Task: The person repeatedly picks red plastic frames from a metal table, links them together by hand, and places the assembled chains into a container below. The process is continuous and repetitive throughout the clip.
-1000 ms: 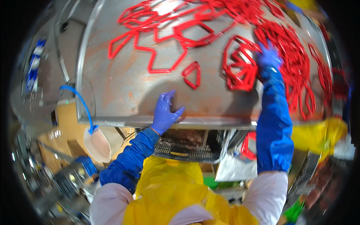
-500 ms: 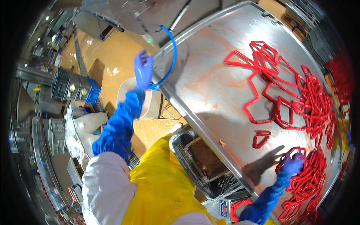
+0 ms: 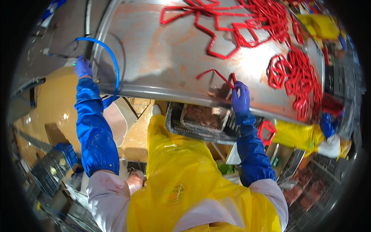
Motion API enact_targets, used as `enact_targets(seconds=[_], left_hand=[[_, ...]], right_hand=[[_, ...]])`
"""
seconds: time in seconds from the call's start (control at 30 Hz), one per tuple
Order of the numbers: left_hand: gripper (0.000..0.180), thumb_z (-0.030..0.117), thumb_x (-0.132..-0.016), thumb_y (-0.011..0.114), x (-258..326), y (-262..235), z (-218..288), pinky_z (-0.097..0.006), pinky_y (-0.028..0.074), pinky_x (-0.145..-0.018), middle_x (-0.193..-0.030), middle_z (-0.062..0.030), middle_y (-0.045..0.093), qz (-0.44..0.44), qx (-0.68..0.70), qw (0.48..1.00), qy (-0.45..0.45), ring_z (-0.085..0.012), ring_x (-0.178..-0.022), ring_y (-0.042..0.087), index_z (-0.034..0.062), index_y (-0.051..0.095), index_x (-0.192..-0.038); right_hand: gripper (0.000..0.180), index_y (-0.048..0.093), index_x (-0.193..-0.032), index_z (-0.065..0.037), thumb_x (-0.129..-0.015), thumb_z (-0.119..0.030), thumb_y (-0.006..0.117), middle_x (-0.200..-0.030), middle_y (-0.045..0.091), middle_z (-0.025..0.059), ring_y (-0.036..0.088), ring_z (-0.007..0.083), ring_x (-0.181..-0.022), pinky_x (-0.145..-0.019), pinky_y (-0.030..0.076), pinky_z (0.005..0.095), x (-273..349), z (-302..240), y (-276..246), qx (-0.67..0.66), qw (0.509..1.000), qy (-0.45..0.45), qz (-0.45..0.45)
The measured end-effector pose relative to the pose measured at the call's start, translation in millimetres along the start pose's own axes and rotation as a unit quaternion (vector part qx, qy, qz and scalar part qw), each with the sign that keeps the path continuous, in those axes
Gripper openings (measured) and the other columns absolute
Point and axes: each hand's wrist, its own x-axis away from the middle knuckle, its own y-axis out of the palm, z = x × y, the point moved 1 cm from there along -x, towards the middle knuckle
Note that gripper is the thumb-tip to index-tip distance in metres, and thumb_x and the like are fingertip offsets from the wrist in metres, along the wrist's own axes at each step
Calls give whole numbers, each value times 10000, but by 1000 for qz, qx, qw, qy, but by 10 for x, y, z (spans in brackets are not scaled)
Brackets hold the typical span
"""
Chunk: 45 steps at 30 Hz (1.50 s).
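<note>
My right hand (image 3: 241, 96), in a purple glove, is closed on a short string of thin red sausage links (image 3: 219, 74) at the table's near edge. The string trails left from my fingers over the steel table (image 3: 154, 83). My left hand (image 3: 82, 68), gloved too, reaches past the table's left corner, beside a pale fitting (image 3: 71, 62) with a green spot. Whether its fingers grip the fitting is not clear. A blue hose (image 3: 115, 63) loops from near that hand over the corner. Linked red sausages (image 3: 216, 40) spread across the far side, and a thick heap (image 3: 299, 77) lies right.
Below the table edge stands a black crate (image 3: 176, 123) holding a tray of brownish-pink contents (image 3: 205, 117). A pale bin (image 3: 115, 123) is under the left corner. A co-worker in a yellow apron (image 3: 297, 137) is at the right; another yellow garment (image 3: 319, 26) shows beyond the table.
My view has turned right. My right hand has left the sausage heap and now holds a short string near the edge. My left hand has reached forward to the pale fitting.
</note>
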Motion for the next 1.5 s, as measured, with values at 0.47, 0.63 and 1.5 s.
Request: enact_targets(seconds=[0.47,0.63,1.5], left_hand=[[406,128,-909,659,203,19,336,-372,504,-950,-1199,-169,597,-49,-89,994,25,-273,-1100,581,-59,543,-1250],[191,138,-971,626,3110,1061,797,-289,497,-818,-1011,-52,628,-152,-112,946,263,-149,-893,595,43,618,-1136],[373,-17,-865,602,6543,4478,-704,-379,485,-964,-1220,-144,667,-782,-113,536,296,-302,-1105,646,21,632,-1235]], right_hand=[[292,619,-1154,-9,-1022,-264,565,-727,536,-8,490,88,-623,-611,418,270,979,-921,-1001,-592,697,382,-129],[278,648,-1153,-44,-1035,-270,538,-716,551,-8,506,81,-603,-611,431,229,1580,-974,-476,-545,700,425,-181],[227,648,-1054,-37,-989,-232,550,-1016,666,204,632,403,-952,-829,499,462,2198,-116,-146,-357,868,326,-113]])
